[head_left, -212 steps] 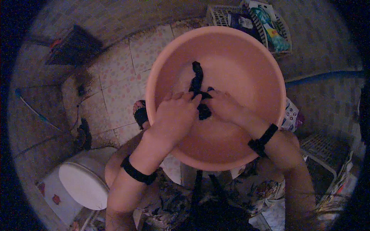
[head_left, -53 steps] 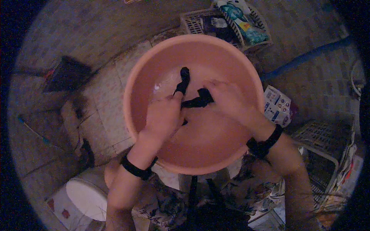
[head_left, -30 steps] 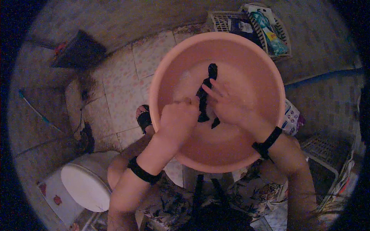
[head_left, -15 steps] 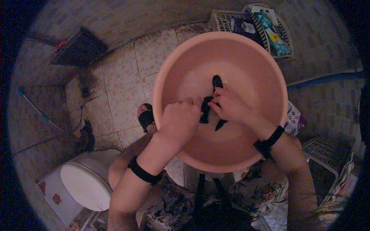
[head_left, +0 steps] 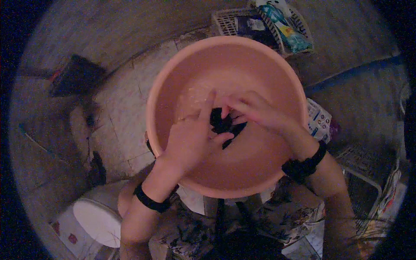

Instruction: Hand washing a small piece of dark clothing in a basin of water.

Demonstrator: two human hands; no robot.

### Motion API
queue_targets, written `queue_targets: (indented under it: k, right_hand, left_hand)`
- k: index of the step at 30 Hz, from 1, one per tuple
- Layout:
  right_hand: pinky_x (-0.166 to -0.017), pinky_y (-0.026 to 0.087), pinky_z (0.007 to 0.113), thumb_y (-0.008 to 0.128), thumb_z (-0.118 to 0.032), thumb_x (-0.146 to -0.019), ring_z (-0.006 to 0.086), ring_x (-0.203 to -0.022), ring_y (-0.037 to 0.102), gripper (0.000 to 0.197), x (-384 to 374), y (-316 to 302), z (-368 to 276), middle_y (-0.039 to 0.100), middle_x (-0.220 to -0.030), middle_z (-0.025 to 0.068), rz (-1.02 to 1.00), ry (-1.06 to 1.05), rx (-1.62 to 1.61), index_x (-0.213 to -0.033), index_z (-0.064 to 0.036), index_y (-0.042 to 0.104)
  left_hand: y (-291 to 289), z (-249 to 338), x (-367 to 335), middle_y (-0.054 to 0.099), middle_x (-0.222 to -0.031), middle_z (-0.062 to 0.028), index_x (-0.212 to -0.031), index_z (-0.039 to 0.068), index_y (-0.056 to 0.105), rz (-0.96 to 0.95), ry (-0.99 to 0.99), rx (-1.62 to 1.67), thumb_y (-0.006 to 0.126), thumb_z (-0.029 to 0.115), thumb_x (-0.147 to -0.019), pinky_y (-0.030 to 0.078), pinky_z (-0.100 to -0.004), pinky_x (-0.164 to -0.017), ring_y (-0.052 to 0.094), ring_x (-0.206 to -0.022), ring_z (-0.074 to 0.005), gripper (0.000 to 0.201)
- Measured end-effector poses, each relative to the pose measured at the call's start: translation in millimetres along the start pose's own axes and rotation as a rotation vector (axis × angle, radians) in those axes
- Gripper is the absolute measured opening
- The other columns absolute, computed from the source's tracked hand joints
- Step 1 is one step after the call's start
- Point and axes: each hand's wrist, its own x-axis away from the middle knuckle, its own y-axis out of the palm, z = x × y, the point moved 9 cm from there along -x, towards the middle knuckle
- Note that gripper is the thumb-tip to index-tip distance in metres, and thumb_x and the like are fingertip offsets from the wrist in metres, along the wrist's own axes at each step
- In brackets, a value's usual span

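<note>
A small, limp black cloth [head_left: 221,122], its exact kind unclear, is between my hands over a large pink-orange basin [head_left: 161,82]. My left hand [head_left: 190,136] comes from the left with its index finger stretched out. Its thumb lies across the lower part of the cloth, gripping it. From the right, my right hand [head_left: 253,112] bends its fingers onto the upper part of the cloth, pinching it; the fingertips are slightly blurred. Each wrist wears a black band. Shallow water appears to cover the basin's bottom.
Beyond the basin stands a white plastic basket [head_left: 224,28] holding packages. A printed package [head_left: 320,121] is right of the basin. At the lower left is a white toilet lid [head_left: 97,221]. A blue hose [head_left: 355,71] runs along the right wall; floor tiles [head_left: 125,112] lie left.
The view has shifted, so the basin sits further left. My left hand has opened from a closed grip to outstretched fingers, and the black cloth is now bunched instead of stretched long.
</note>
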Motion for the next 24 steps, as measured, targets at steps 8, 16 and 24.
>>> queue_targets:
  k: [8,16,24]
  right_hand:
    - [-0.065,0.053,0.031,0.052,-0.049,-0.097,0.0101,-0.077,0.053,0.038,17.1,-2.6,-14.1,0.049,-0.080,-0.0027,0.015,-0.092,-0.389,-0.090,-0.0117,0.058]
    - [-0.064,0.052,0.031,0.056,-0.045,-0.096,0.0142,-0.075,0.057,0.036,9.6,-1.6,-13.5,0.057,-0.086,-0.0005,0.128,-0.076,-0.423,-0.095,-0.0097,0.061]
    - [-0.092,0.049,0.042,0.063,-0.031,-0.088,0.0309,-0.108,0.061,0.040,26.3,4.1,-40.8,0.062,-0.117,0.0182,0.414,-0.343,0.664,-0.117,-0.0050,0.057]
  left_hand:
    - [-16.5,6.0,-0.1,0.064,-0.107,-0.0202,-0.140,0.000,0.036,0.311,0.137,0.115,0.085,0.046,-0.064,0.049,-0.0468,-0.087,0.061,-0.101,-0.0398,0.101]
    - [4.3,-7.1,-11.9,0.064,-0.102,-0.0250,-0.112,-0.001,0.058,0.174,0.170,0.117,0.079,0.026,-0.069,0.048,-0.0482,-0.086,0.061,-0.097,-0.0409,0.054]
    - [-1.9,-9.7,-9.1,0.067,-0.086,-0.0234,-0.113,0.000,0.056,0.163,0.060,-0.041,0.073,0.018,-0.073,0.051,-0.0496,-0.075,0.065,-0.083,-0.0421,0.047]
